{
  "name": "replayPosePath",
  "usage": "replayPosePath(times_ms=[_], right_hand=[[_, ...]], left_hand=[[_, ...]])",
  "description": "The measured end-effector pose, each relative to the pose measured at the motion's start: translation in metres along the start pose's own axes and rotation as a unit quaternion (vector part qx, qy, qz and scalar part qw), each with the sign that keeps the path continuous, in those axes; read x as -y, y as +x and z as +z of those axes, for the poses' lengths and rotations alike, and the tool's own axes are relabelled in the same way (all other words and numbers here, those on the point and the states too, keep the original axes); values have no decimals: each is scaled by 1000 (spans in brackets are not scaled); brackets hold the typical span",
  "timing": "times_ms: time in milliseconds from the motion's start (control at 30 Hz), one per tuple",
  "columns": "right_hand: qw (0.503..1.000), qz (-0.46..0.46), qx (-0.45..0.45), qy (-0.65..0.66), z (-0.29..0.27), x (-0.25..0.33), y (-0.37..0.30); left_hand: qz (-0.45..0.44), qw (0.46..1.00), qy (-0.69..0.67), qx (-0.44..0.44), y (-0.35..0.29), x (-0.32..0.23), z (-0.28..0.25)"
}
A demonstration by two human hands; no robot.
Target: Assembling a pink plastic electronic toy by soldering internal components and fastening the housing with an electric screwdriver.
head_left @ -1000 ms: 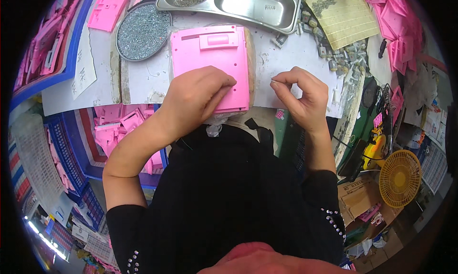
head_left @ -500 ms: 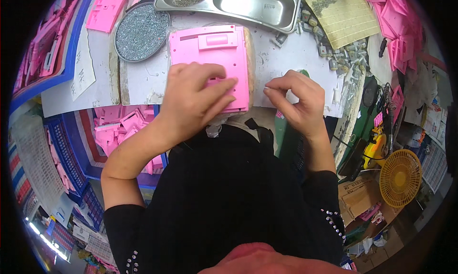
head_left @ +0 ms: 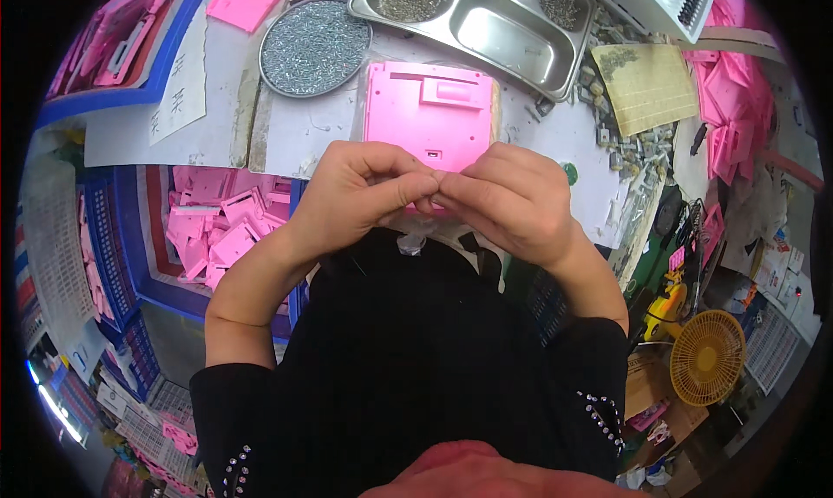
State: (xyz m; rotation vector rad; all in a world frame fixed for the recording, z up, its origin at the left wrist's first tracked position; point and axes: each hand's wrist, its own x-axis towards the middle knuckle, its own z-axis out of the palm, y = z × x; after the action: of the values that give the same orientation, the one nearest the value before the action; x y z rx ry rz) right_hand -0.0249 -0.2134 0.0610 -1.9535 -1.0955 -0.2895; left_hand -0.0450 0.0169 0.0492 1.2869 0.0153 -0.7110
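Observation:
A flat pink plastic panel [head_left: 402, 116] lies on a plastic-wrapped pad on the table in front of me. Over its near edge my left hand [head_left: 369, 186] and my right hand [head_left: 512, 199] meet, their fingertips pinched together. Whatever they hold between the fingertips is too small and hidden to make out. A small rectangular slot shows in the panel just beyond the fingers, and a raised block sits near its far edge.
Beyond the panel stand a round dish of small screws [head_left: 314, 47] and a steel compartment tray [head_left: 564, 68] with small metal parts. Small metal pieces [head_left: 599, 99] lie at right. A blue crate [head_left: 165, 298] of pink parts is at left; a yellow fan [head_left: 707, 357] stands at lower right.
My right hand has moved left to meet my left hand at the panel's near edge. The left hand has come off the panel's middle. The view has shifted a little.

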Motion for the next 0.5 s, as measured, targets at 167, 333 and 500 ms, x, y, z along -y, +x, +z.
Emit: replayPosePath(times_ms=[167, 333, 500], right_hand=[[983, 173, -16, 53, 1, 3, -3], [918, 354, -57, 169, -4, -5, -17], [923, 359, -36, 131, -15, 10, -16]], left_hand=[[123, 990, 30, -66, 2, 9, -1], [234, 942, 232, -69, 11, 8, -15], [86, 985, 145, 30, 8, -5, -10]])
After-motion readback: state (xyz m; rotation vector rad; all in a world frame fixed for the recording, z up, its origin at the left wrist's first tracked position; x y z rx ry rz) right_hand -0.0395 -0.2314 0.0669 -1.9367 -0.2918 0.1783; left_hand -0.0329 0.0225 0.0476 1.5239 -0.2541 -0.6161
